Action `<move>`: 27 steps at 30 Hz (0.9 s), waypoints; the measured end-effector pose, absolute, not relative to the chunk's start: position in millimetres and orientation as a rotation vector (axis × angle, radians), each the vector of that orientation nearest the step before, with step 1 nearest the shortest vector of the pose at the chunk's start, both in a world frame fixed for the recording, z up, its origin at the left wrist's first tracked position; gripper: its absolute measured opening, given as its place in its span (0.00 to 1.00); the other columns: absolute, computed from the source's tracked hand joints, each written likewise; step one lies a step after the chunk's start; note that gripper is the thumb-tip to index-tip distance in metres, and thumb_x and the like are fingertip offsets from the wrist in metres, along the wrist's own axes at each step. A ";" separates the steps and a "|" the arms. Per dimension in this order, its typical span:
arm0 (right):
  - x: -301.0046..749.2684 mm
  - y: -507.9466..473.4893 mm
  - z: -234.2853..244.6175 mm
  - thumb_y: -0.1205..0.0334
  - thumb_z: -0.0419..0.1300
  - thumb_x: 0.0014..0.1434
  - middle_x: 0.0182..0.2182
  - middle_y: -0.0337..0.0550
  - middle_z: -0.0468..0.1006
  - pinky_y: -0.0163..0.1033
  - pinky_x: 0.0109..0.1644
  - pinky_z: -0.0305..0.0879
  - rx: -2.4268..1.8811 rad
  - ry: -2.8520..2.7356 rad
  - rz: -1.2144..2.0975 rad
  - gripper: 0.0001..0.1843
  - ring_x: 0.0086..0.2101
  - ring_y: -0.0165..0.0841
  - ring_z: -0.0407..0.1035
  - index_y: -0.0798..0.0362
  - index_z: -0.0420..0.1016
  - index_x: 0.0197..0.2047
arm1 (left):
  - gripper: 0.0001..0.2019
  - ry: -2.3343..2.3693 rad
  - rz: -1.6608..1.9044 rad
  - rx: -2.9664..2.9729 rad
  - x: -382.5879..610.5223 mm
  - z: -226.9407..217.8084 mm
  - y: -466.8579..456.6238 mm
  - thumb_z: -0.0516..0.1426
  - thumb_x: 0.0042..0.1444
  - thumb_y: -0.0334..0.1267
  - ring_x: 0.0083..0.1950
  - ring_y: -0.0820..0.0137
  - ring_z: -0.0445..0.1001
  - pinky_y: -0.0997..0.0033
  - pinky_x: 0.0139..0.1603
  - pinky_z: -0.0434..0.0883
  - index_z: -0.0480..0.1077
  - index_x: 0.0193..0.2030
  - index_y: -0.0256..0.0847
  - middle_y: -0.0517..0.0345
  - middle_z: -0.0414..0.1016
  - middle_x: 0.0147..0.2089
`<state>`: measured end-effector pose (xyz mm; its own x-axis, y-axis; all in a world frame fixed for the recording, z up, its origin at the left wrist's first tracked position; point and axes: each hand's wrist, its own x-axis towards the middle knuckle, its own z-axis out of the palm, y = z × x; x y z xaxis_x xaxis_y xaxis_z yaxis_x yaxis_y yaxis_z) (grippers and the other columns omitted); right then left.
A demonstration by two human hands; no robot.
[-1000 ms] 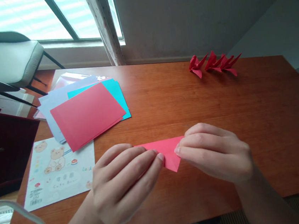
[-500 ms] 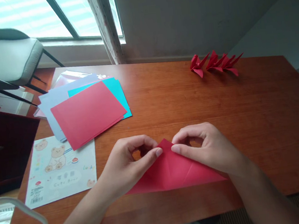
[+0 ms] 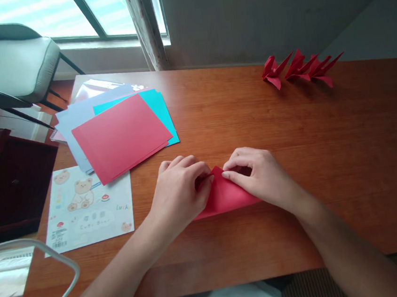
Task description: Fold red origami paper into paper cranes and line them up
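Between my hands is a red sheet of paper [image 3: 230, 195], folded into a wide triangle-like shape with its peak pointing away from me. My left hand [image 3: 183, 188] pinches it just left of the peak, thumb against the curled fingers, and covers much of its left side. Right of the peak, my right hand [image 3: 257, 170] pinches the other edge between thumb and forefinger. The paper's lower edge runs above the wooden table [image 3: 237, 248]; whether it touches the surface I cannot tell.
Red folded paper cranes [image 3: 303, 69] stand at the table's far right. To the left lie red sheets [image 3: 122, 137] over turquoise paper [image 3: 169, 118] and pale sheets [image 3: 73, 138]. A bear-printed packet [image 3: 91, 211] is nearer me. A white curved bar [image 3: 68, 263] crosses the lower left.
My left hand has turned over more, its knuckles now upward, covering more of the red paper. Less of the paper's lower part shows. The whole view has shifted slightly.
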<state>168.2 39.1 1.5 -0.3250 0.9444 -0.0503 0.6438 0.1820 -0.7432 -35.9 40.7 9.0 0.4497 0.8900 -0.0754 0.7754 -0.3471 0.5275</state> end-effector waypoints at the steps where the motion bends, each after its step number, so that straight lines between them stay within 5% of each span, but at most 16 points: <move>1: 167.6 39.2 -0.6 0.66 0.65 0.59 0.31 0.39 0.80 0.41 0.42 0.65 -1.494 -2.075 0.901 0.05 0.34 0.34 0.70 0.50 0.80 0.31 | 0.07 1.419 0.283 2.246 -34.9 7.9 40.8 0.55 0.62 0.38 0.39 0.65 0.70 0.61 0.40 0.57 0.73 0.33 0.43 0.58 0.75 0.36; 18: 165.2 38.0 -3.1 0.63 0.65 0.60 0.35 0.41 0.77 0.42 0.42 0.62 -1.559 -2.258 0.617 0.05 0.38 0.38 0.68 0.50 0.72 0.37 | 0.07 1.494 0.194 2.483 -27.1 9.2 38.5 0.56 0.63 0.38 0.49 0.58 0.67 0.57 0.45 0.58 0.69 0.47 0.45 0.53 0.73 0.50; 27: 167.5 42.3 -2.5 0.65 0.58 0.66 0.38 0.42 0.77 0.40 0.46 0.63 -1.413 -2.379 0.783 0.05 0.41 0.36 0.69 0.49 0.75 0.39 | 0.11 1.246 0.193 2.471 -32.3 4.5 41.5 0.50 0.69 0.37 0.46 0.64 0.69 0.62 0.43 0.58 0.75 0.44 0.47 0.58 0.78 0.45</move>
<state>167.5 42.3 -2.5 -0.4902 0.8704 -0.0457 0.7274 0.3797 -0.5716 -32.3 41.5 4.5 0.6006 0.7985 -0.0417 0.7484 -0.5431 0.3808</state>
